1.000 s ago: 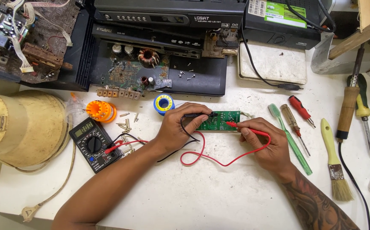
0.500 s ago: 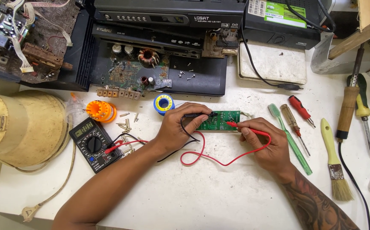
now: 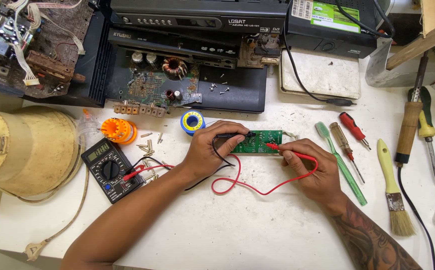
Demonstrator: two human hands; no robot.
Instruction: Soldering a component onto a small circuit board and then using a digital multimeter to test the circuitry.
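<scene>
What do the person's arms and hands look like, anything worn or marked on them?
Both arms are bare, with no sleeves in view. The left hand has no glove, ring or watch showing. The right hand is also bare, and the right forearm carries a large dark tattoo running up from near the wrist.

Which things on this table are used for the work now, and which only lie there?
In use: left hand with black probe; right hand with red probe; green circuit board; multimeter.

Lying about: toothbrush, paintbrush, screwdrivers, solder spool.
</scene>
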